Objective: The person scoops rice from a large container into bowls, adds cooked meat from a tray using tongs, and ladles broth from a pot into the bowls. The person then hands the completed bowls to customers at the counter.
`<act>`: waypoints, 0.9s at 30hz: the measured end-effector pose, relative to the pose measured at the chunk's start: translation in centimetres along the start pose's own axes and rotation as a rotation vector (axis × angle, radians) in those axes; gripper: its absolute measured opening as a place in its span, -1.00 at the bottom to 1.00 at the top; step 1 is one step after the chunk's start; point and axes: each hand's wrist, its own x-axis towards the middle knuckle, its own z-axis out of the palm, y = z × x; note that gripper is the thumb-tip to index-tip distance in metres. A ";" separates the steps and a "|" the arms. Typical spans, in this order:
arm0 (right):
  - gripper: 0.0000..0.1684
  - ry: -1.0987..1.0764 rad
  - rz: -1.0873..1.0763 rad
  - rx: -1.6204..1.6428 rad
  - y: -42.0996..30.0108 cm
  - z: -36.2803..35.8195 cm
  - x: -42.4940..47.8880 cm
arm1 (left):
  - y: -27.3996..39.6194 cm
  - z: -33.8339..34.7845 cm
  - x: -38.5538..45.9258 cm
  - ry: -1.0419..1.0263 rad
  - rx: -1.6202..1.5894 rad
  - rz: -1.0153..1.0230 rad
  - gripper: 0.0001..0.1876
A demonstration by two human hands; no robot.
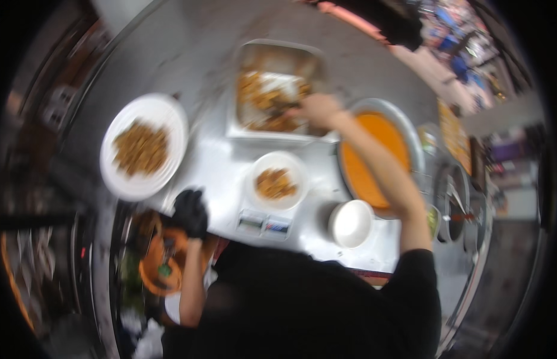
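My bare right hand [318,110] reaches into a rectangular steel pan [283,134] at its right side, fingers down among browned food pieces [258,92]. Motion blur hides whether the fingers grip anything. In front of the pan, a small white bowl [301,181] with similar pieces rests on a digital kitchen scale [264,225]. My left hand [191,213], in a black glove, is at the table's near left edge, below a large white plate [176,125] piled with brown food [142,148]. Its fingers look curled, but their grip is unclear.
Under my right forearm stands a wide metal basin [415,134] of orange liquid [377,148]. Another white bowl [351,224] sits near the front edge. Metal pots [453,202] line the right side. An orange container [159,269] is below the table at left.
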 end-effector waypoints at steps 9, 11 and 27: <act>-0.28 0.195 -0.059 -0.057 0.9 -1.4 -3.8 | 3.7 -1.9 2.4 -0.093 0.163 0.068 -0.82; -0.31 0.181 -0.047 0.051 0.9 -2.7 -6.4 | 4.3 -2.4 2.4 -0.061 0.114 0.066 -0.81; -0.22 0.192 -0.129 0.163 -5.7 -6.2 -17.6 | 3.1 -2.3 1.9 -0.042 0.083 0.025 -0.80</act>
